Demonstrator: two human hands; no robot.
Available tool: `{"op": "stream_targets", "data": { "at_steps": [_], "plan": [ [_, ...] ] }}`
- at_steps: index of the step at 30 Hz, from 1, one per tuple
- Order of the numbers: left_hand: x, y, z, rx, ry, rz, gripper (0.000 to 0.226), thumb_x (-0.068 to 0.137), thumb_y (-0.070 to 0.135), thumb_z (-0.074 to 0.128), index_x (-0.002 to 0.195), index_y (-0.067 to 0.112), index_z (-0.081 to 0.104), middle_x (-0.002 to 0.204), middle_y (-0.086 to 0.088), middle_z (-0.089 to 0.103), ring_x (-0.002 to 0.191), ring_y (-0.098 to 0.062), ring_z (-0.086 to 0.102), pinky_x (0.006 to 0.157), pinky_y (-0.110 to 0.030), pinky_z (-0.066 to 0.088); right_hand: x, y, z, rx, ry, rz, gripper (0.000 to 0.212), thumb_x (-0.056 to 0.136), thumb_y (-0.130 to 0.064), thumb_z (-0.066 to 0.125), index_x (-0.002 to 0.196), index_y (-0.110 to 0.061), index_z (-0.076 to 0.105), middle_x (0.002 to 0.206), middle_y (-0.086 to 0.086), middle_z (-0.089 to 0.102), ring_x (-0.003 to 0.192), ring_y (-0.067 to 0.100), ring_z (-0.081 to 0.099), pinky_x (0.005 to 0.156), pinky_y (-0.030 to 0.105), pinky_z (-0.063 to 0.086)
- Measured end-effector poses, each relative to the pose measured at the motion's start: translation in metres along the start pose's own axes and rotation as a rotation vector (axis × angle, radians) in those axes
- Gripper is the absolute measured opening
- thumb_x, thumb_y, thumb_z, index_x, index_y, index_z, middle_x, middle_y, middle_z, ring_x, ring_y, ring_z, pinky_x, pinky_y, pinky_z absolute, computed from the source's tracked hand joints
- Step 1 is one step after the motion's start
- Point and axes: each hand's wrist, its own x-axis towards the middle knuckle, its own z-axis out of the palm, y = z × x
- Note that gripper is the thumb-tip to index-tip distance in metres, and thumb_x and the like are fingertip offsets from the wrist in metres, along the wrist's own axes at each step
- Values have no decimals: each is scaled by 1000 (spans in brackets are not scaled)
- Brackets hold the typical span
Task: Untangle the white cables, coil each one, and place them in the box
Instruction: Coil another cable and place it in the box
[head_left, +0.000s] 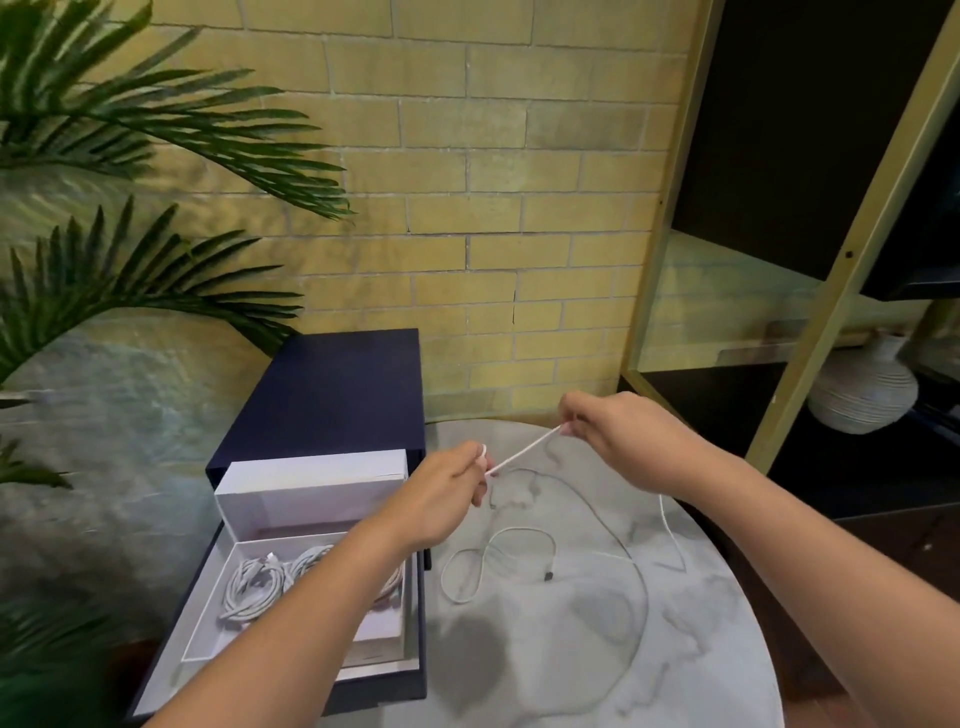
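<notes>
Here, the left hand (447, 499) and the right hand (618, 441) each pinch a white cable (524, 451) in curled fingers, holding a short length taut above the round marble table (675, 649); the rest trails in loose loops on the tabletop. Coiled cables (260, 582) lie in the open box (421, 665) at the table's left edge

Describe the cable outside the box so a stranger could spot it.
On the marble table right of the box lies a white cable. It sprawls in loose loops, pinched by the left hand and right hand; the boxed cables are coiled.
</notes>
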Motion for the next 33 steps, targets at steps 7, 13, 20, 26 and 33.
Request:
{"op": "stream_targets", "data": {
  "at_steps": [7, 13, 20, 26, 33],
  "plan": [
    [-3, 14, -1, 87, 117, 130, 28, 102, 34, 34, 80, 29, 50, 70, 8, 50, 68, -12, 47, 64, -30, 38, 10, 13, -6, 84, 199, -2, 14, 100, -23, 43, 96, -20, 56, 66, -5, 52, 64, 23, 50, 60, 37, 41],
    [-5, 31, -5, -143, 101, 132, 32, 102, 28, 39, 75, 26, 56, 56, 13, 40, 54, -8, 34, 57, -27, 30, 18, 24, -1, 159, 259, 105, 17, 100, -21, 44, 93, -18, 59, 64, -20, 48, 61, 11, 47, 58, 33, 38],
    [1, 65, -3, -823, 8, 58, 27, 104, 11, 32, 104, 9, 59, 60, 8, 53, 50, -6, 37, 52, -20, 31, 20, 1, 37, 265, 33, 220, 33, 99, -39, 42, 80, -20, 61, 69, -1, 61, 66, 20, 57, 62, 33, 44],
    [18, 54, 3, -847, 167, 7, 23, 103, 4, 34, 118, 6, 51, 97, 0, 70, 67, -3, 55, 66, -15, 48, 5, -33, 74, 287, -109, 133, 34, 100, -35, 40, 85, -16, 64, 83, 3, 68, 75, 19, 59, 66, 32, 42],
    [27, 28, 15, -458, 269, 43, 24, 102, 4, 37, 121, 3, 50, 117, -10, 64, 92, -5, 66, 80, -13, 52, -5, -43, 68, 176, -146, 30, 33, 102, -31, 37, 96, -17, 66, 101, -1, 70, 93, 17, 61, 70, 27, 37]
  ]
}}
